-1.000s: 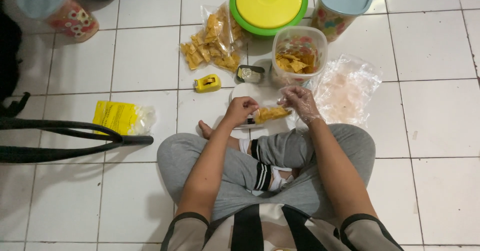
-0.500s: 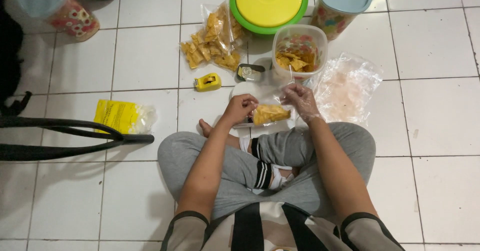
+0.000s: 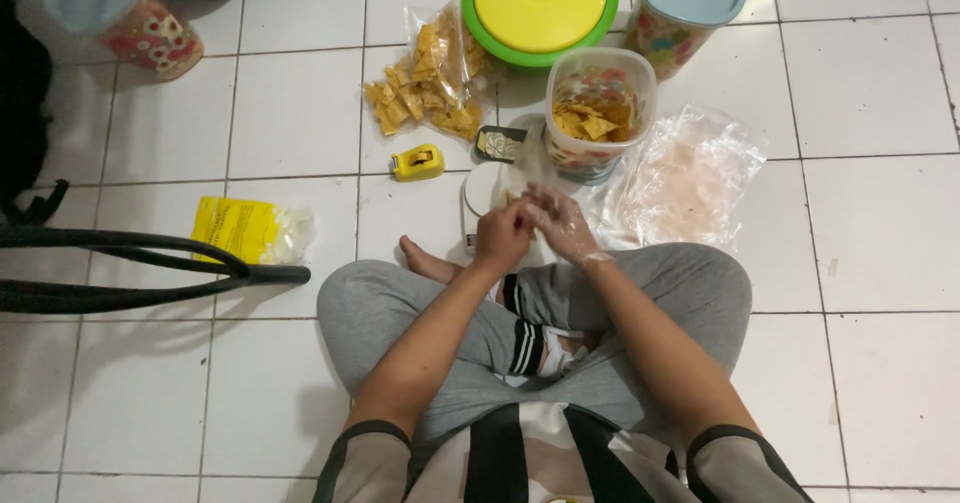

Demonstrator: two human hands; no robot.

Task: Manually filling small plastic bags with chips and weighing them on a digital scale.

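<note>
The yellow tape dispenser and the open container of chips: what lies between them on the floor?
In the head view, a small dark packet lies between the yellow tape dispenser and the open container of chips.

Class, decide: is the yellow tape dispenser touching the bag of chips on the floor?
Apart. The head view shows bare white tile between the yellow tape dispenser and the bag of chips above it.

Just beyond the fingers (image 3: 530, 213), the way is blocked by an open tub (image 3: 598, 113) of chips, a small dark tin (image 3: 498, 144) and a white disc (image 3: 484, 189). Leftward, bare tile is left up to the yellow tape measure (image 3: 417, 163). Rightward, a clear bag (image 3: 685, 178) is spread.
</note>
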